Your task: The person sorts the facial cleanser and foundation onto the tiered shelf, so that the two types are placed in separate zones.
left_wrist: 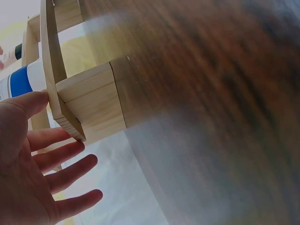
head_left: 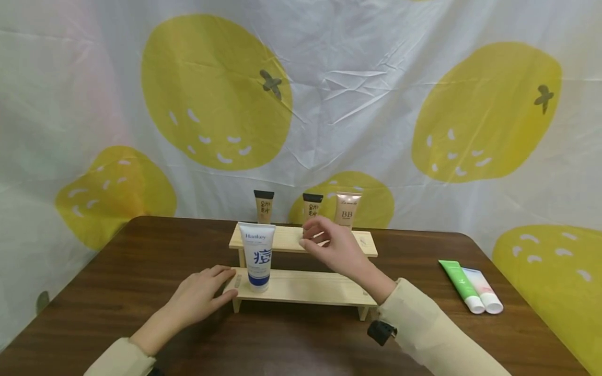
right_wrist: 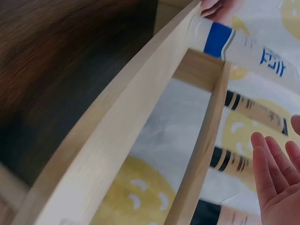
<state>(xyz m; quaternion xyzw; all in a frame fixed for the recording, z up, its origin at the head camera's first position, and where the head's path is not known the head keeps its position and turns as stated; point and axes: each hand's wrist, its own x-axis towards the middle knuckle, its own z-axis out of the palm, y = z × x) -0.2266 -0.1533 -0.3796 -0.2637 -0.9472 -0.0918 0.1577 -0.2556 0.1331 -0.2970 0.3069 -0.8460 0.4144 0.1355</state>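
A two-tier wooden rack (head_left: 305, 285) stands on the table. My left hand (head_left: 197, 295) touches the left end of its lower shelf, thumb at the front edge and fingers extended. Beside it, a white Hankey squeeze tube (head_left: 256, 243) with a blue band stands upright on that shelf. On the upper tier are a tan tube with a black end (head_left: 264, 210) at left, a similar tan tube (head_left: 312, 206) near the middle and a pink BB cream tube (head_left: 348, 209) at right. My right hand (right_wrist: 281, 187) hovers in front of the upper tier, fingers loosely bent, holding nothing.
Right of the rack, a green tube (head_left: 461, 284) and a pale pink-and-white tube (head_left: 481, 287) lie side by side on the dark wooden table (head_left: 301, 344). Behind the table hangs a white curtain (head_left: 348, 104) with yellow fruit prints.
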